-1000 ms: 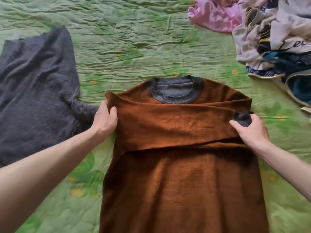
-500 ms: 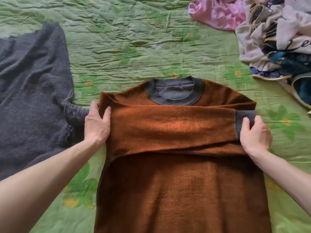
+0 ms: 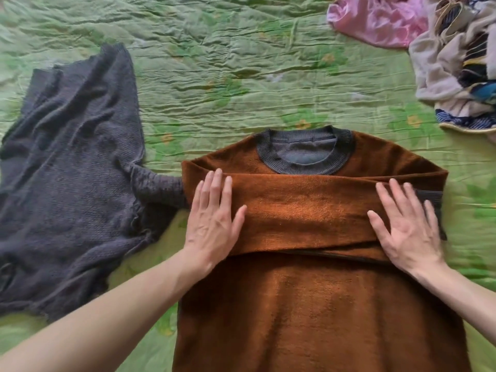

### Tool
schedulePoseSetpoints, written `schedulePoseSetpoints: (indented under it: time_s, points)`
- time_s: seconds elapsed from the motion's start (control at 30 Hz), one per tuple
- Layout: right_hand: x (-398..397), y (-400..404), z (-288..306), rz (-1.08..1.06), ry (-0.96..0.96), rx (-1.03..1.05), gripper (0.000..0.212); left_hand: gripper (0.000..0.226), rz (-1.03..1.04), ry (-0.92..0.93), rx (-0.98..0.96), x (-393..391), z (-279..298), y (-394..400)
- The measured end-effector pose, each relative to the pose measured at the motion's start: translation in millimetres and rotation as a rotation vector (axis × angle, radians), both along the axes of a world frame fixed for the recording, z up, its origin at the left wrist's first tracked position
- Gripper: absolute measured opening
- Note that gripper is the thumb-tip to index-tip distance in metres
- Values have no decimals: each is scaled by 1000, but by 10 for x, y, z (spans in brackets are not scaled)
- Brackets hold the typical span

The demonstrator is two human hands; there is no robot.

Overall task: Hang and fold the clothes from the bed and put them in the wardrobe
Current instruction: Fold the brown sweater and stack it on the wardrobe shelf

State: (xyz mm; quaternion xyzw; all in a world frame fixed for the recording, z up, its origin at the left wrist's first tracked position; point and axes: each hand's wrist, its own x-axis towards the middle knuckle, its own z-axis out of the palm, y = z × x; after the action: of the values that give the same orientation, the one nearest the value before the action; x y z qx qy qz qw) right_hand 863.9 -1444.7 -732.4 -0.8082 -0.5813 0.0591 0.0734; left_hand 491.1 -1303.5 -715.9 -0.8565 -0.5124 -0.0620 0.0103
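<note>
A brown fleece sweater [image 3: 308, 304] with a dark grey ribbed collar lies flat on the green bedspread [image 3: 228, 76], neck away from me. Both its sleeves are folded across the chest, one over the other. My left hand [image 3: 212, 221] lies flat with straight fingers on the left end of the folded sleeves. My right hand [image 3: 405, 226] presses flat on the right end, beside the grey cuff. Neither hand grips the cloth.
A dark grey knit garment [image 3: 69, 170] is spread out on the left, one sleeve reaching the brown sweater. A pink garment [image 3: 375, 20] and a heap of mixed clothes [image 3: 456, 63] lie at the top right.
Both hands let go of the sleeve ends and moved inward onto the folded sleeves, now lying flat with fingers straight. The view has shifted slightly.
</note>
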Motion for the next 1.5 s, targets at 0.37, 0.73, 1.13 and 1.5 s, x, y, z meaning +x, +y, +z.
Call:
schedulePoseSetpoints:
  time_s: [0.37, 0.73, 1.13, 1.5]
  points:
    - [29, 15, -203, -131, 0, 73, 74, 103, -9, 163, -149, -268, -176, 547]
    - [158, 41, -393, -90, -77, 153, 73, 95, -89, 169, 17, -238, -394, 689]
    - [91, 13, -329, -104, -85, 140, 70, 76, 71, 54, -26, 34, -190, 65]
    - [58, -1093, -162, 56, -119, -107, 74, 74, 221, 75, -276, -608, -298, -1474]
